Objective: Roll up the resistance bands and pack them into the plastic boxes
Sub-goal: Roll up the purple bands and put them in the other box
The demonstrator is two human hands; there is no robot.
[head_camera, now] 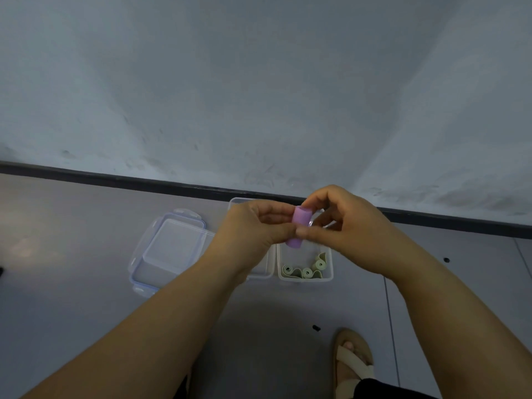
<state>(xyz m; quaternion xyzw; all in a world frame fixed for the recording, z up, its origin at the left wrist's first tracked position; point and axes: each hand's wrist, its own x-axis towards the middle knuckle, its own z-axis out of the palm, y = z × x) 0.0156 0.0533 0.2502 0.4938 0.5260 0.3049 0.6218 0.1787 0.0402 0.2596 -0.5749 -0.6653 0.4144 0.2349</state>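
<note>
A rolled purple resistance band (300, 223) is held up in the air between both hands. My left hand (256, 228) grips its left side with curled fingers. My right hand (339, 226) pinches its right side with thumb and fingers. Below them on the grey floor stand two clear plastic boxes. The right box (328, 276) holds a loosely rolled pale green band (308, 270). The left box (269, 273) is mostly hidden behind my left hand and wrist.
A clear lid with blue clips (169, 251) lies on the floor left of the boxes. A dark baseboard (115, 177) runs along the wall behind. A sandalled foot (352, 361) rests at the lower right.
</note>
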